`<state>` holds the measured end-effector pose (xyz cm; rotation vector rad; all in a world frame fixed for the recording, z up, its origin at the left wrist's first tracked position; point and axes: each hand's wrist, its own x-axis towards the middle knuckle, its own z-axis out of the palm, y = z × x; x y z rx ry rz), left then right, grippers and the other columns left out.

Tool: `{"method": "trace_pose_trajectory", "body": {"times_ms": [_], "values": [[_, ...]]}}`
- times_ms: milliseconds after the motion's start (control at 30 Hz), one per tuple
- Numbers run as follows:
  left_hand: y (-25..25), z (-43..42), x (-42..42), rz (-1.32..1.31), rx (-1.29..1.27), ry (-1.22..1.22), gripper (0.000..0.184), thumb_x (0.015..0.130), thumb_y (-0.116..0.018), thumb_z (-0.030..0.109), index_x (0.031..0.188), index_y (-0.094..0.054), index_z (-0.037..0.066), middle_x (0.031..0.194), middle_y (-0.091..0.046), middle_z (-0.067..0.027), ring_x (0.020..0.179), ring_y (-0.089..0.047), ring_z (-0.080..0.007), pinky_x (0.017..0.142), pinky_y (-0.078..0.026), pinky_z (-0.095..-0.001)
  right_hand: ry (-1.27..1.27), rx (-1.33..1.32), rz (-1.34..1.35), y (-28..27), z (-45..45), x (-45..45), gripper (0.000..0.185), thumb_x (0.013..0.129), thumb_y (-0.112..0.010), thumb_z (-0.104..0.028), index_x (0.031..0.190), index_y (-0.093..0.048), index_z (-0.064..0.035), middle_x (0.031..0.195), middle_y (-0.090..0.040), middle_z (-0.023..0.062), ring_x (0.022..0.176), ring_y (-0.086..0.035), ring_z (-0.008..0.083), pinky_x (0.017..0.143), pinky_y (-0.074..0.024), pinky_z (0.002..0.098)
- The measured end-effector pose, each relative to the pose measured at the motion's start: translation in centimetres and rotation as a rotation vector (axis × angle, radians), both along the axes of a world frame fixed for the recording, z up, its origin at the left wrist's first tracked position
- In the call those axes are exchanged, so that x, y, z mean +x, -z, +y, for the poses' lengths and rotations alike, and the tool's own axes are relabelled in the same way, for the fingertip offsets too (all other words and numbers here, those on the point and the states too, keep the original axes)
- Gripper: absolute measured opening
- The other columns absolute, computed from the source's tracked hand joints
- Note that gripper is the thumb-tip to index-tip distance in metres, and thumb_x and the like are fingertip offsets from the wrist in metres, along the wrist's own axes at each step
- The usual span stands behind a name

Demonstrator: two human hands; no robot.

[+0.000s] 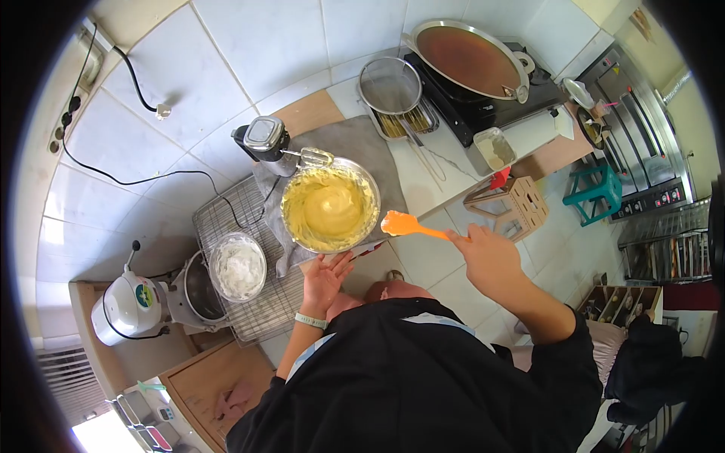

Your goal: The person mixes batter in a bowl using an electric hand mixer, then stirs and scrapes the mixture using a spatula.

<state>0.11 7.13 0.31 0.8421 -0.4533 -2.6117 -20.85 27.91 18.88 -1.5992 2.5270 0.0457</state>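
Note:
A metal bowl of yellow batter [330,209] stands on a grey cloth [370,151], batter smeared up its inner wall. My right hand [483,257] grips the handle of an orange spatula [408,225], held right of the bowl, with pale batter on its blade. Just below the bowl's near rim is my left hand [326,281], palm up with the fingers apart and nothing in it. A hand mixer [268,143] rests behind the bowl, its beaters coated with batter. To the left, a bowl of white powder [238,266] sits on a wire rack [249,204].
At the back right, a large pan of brown liquid [470,60] sits on a black stove [483,113]. A sieve [390,84] lies over a tray beside it. A stand mixer [136,306] is far left. Stools stand right, and another person [642,362] is at lower right.

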Motion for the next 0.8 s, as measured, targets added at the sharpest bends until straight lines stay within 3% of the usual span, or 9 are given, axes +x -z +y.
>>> {"method": "trace_pose_trajectory", "body": {"times_ms": [67,167,233,333,400,500,600,800], "values": [[0.4,-0.4,0.6,-0.033,-0.059,0.027,0.053,0.09,-0.039,0.021,0.133,-0.015,0.002,0.137,-0.03,-0.0289,0.127,-0.034,-0.0396,0.102,-0.031,-0.0495,0.083,-0.023,-0.09,-0.8,-0.4,0.1,0.037,0.079,-0.049,-0.009,0.116,-0.056,-0.0101,0.085,-0.053,0.0089,0.081,-0.056,0.0267,0.065,-0.0455,0.0385],[4.0,-1.8,2.1,-0.073,0.005,-0.039,0.055,0.09,-0.041,0.023,0.135,-0.014,0.005,0.138,-0.031,-0.0253,0.125,-0.037,-0.0389,0.099,-0.033,-0.0495,0.114,-0.36,-0.263,3.7,-1.6,-1.0,0.029,0.084,-0.046,-0.011,0.112,-0.056,-0.0081,0.084,-0.058,0.0129,0.078,-0.058,0.0303,0.066,-0.0452,0.0418],[3.1,-2.1,2.7,-0.155,0.003,-0.104,0.052,0.09,-0.043,0.024,0.133,-0.019,0.005,0.137,-0.033,-0.0227,0.123,-0.039,-0.0378,0.097,-0.034,-0.0481,0.285,-0.281,-0.575,6.8,-4.1,-2.1,0.025,0.089,-0.043,-0.017,0.107,-0.056,-0.0062,0.079,-0.061,0.0168,0.073,-0.058,0.0341,0.065,-0.0441,0.0433],[3.3,-3.0,3.9,-0.197,-0.004,-0.163,0.047,0.089,-0.045,0.024,0.128,-0.026,0.006,0.134,-0.037,-0.0204,0.12,-0.041,-0.0361,0.095,-0.036,-0.0459,0.423,-0.395,-0.832,13.2,-7.8,-2.9,0.027,0.089,-0.043,-0.022,0.104,-0.059,-0.0055,0.07,-0.059,0.0114,0.062,-0.056,0.0245,0.057,-0.0423,0.0365],[3.4,-3.5,4.9,-0.21,-0.011,-0.189,0.041,0.09,-0.044,0.024,0.124,-0.03,0.007,0.131,-0.04,-0.0197,0.117,-0.044,-0.0357,0.093,-0.037,-0.0452,0.46,-0.393,-0.957,15.0,-10.0,-3.7,0.028,0.088,-0.043,-0.023,0.102,-0.061,-0.0064,0.065,-0.056,0.0062,0.055,-0.052,0.0167,0.05,-0.0396,0.0315],[3.4,-3.5,6.1,-0.249,0.001,-0.232,0.032,0.091,-0.043,0.024,0.118,-0.035,0.009,0.126,-0.045,-0.0184,0.112,-0.048,-0.035,0.091,-0.037,-0.045,0.584,-0.328,-1.366,15.0,-11.9,-4.9,0.029,0.087,-0.042,-0.021,0.101,-0.063,-0.0064,0.06,-0.047,-0.0015,0.046,-0.039,0.0063,0.041,-0.0302,0.0245],[3.7,-3.3,6.8,-0.289,0.025,-0.27,0.029,0.09,-0.045,0.025,0.114,-0.038,0.01,0.121,-0.049,-0.0154,0.11,-0.049,-0.0326,0.089,-0.038,-0.0433,0.527,-0.3,-1.621,14.9,-11.9,-6.6,0.032,0.086,-0.039,-0.018,0.104,-0.059,-0.0018,0.058,-0.038,-0.0055,0.042,-0.027,0.0022,0.037,-0.0216,0.0183],[4.6,-2.5,7.3,-0.306,0.061,-0.287,0.026,0.089,-0.048,0.025,0.11,-0.042,0.012,0.115,-0.052,-0.0111,0.106,-0.051,-0.0297,0.087,-0.039,-0.0393,0.559,-0.153,-1.904,17.0,-9.2,-8.6,0.035,0.085,-0.036,-0.019,0.106,-0.056,0.0012,0.057,-0.037,-0.0047,0.04,-0.025,0.002,0.035,-0.0212,0.0187]]}}
